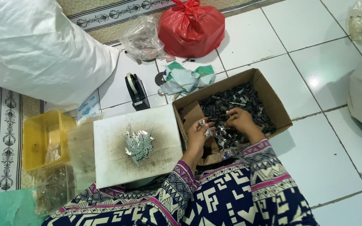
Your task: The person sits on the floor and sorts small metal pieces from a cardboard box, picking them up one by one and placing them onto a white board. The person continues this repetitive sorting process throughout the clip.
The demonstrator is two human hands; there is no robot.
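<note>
Brown cardboard forms the open box [269, 94] that anchors the scene, resting on the white tiled floor [327, 167] close before the person so both hands reach in easily. Inside it lies a heap of small dark parts [235, 100]. The left hand [198, 133], at the box's near left corner, pinches a small silvery metal piece [202, 122]; the right hand [240, 119] curls down into the heap, fingers bent, though what it grips cannot be told. Left of the box, a white board [109, 167] carries a pile of flat silvery metal plates [138, 144], kept within arm's reach.
</note>
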